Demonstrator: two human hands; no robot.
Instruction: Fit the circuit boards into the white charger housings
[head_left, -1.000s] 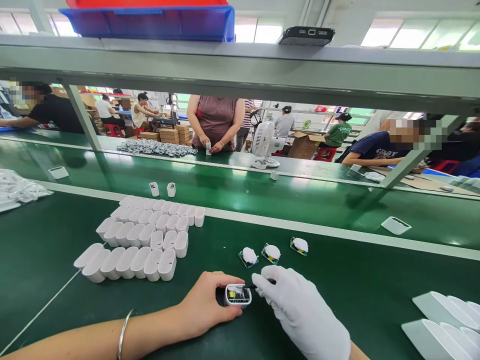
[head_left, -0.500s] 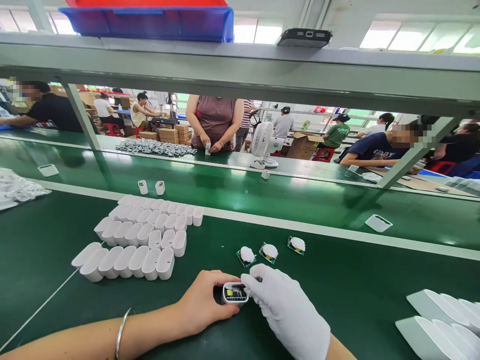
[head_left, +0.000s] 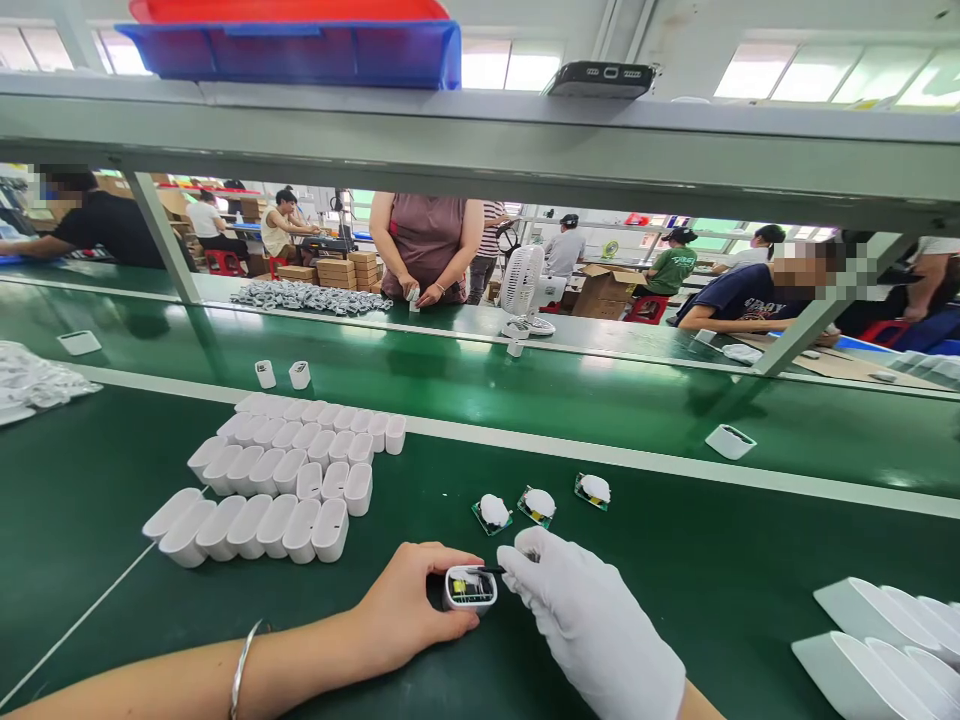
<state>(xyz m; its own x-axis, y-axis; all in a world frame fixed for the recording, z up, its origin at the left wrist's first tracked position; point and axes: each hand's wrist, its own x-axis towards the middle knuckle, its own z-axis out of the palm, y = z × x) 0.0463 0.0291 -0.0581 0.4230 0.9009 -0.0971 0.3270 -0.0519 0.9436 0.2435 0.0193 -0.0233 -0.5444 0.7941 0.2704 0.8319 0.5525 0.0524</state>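
Left hand (head_left: pixel 405 612): bare, pinching a white oval plastic housing (head_left: pixel 471 605), open end up
Right hand (head_left: pixel 529 562): white-gloved, fingertips pressed around a thin black tool (head_left: pixel 492 570), tip at the opening
Housing: mid-width, toward the green worktop (head_left: pixel 420 490)'s near edge
Three white-topped green circuit boards (head_left: pixel 538 505): between housing and far edge

The flat dark green counter (head_left: pixel 712 560) is lying open between 3 small green circuit boards with white tops (head_left: pixel 538 505) and the hollow white plastic shells (head_left: pixel 844 605) near the right edge. Packed rows of oval white plastic cups (head_left: pixel 328 540) are crowding the left side. A long grey metal beam (head_left: pixel 480 150) is spanning overhead.
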